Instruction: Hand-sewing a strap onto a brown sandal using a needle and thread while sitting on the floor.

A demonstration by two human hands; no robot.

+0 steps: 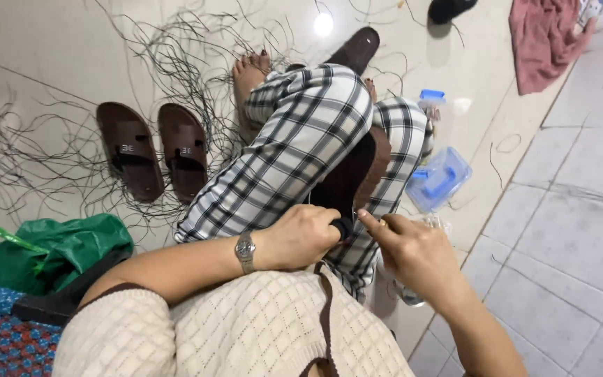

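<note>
Person is sitting on the tiled floor (567,230), knees up, working w/ both hands close to the lap. Left hand (301,236) is curling shut around a small dark piece (345,229), gripping it against the plaid trouser leg (301,153); a wristwatch (245,251) is sitting on that wrist. Right hand (413,251) is pinching, index finger and thumb pressed together at the dark piece's edge, prob. holding something thin (too small to tell, could be a needle or a strand). A brown sandal upper (357,171) is resting between the knees, just beyond the hands.

Judging from the grip: left hand should be keeping the piece steady and braced on the leg, while right hand is working in short, straight pulls so nothing is slipping or kinking. Keeping fingertips close to the work pt should be helping control.

Near left: a green plastic bag (57,248) beside a blue-red patterned mat (1,335). Right of the knees: a clear blue plastic box (440,179) and a small blue-capped container (433,105). Farther left, a pair of brown sandals (151,150) is lying among a spread of thin dark strands (176,63) all over the floor. Far right: a pink cloth (542,42), another dark sandal (357,47) past the bare foot (249,73).
</note>
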